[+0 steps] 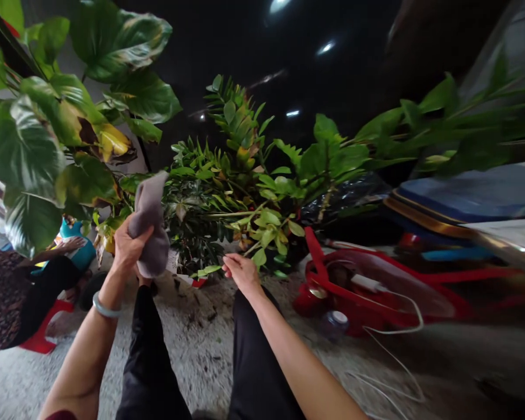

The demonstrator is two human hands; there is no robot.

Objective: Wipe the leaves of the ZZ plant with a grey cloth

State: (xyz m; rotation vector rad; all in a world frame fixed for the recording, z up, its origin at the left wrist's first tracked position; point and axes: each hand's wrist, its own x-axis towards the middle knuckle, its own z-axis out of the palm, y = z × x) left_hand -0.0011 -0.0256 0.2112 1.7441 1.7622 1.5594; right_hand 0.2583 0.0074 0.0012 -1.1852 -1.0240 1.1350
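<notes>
My left hand (129, 242) is wrapped round a folded grey-mauve cloth (152, 248), whose upper end sticks up beside the large-leaved plant (30, 146). Further right, my right hand (241, 272) is closed in a pinch at the low front of the bushy green plants (231, 175). A thin green sprig (209, 270) reaches from its fingertips to the left, though the exact grip is small and hard to see. Dark foliage (192, 233) fills the space between both hands.
A person in a patterned top (2, 297) sits at the left on a red stool (48, 329). On the right is a red-trimmed bag (376, 286) with a white cable (394, 356) trailing over the grey floor (201, 350). Stacked items (455, 198) stand beyond it.
</notes>
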